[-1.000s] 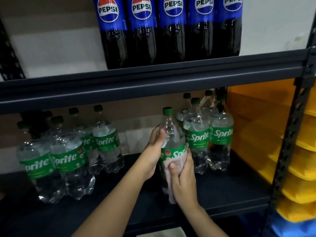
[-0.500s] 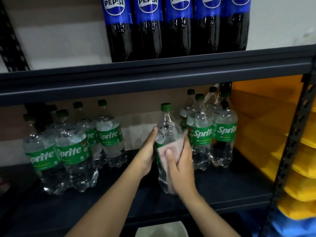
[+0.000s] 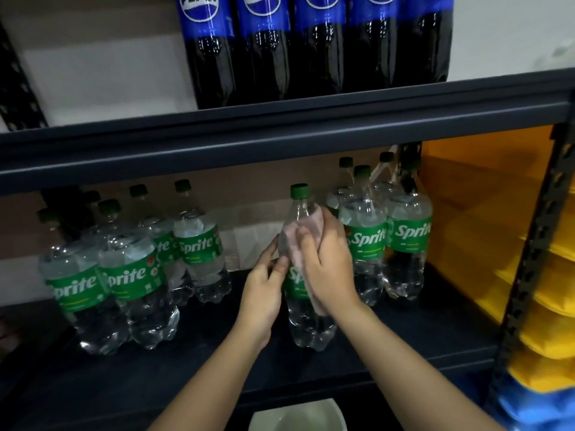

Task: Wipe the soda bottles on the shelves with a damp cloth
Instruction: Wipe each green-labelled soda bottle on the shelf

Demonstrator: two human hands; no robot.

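A clear Sprite bottle point(image 3: 306, 318) with a green cap stands upright on the lower shelf point(image 3: 404, 343), out in front, between two groups of other bottles. The left hand point(image 3: 264, 290) holds it at the side, with the fingers curled around the green label. The right hand point(image 3: 326, 262) presses a pale pink cloth point(image 3: 292, 241) against the top part of the bottle, just under the neck. The fingers of that hand curl over the cloth and hold it. The cloth hangs down past the label under the palm.

To the left, a group of Sprite bottles point(image 3: 130, 275) stands on the same shelf, close together. To the right, more Sprite bottles point(image 3: 367, 244) stand just beside the one being held. All have green caps and green labels.

On the upper shelf point(image 3: 280, 141), a row of big dark Pepsi bottles point(image 3: 317, 51) with blue labels stands side by side.

Past the black metal post point(image 3: 535, 244) on the right there are yellow bins point(image 3: 485, 213) stacked up, and something blue point(image 3: 535, 405) sits below them. At the bottom edge, below the shelf, the rim of a white bowl point(image 3: 297, 415) shows.
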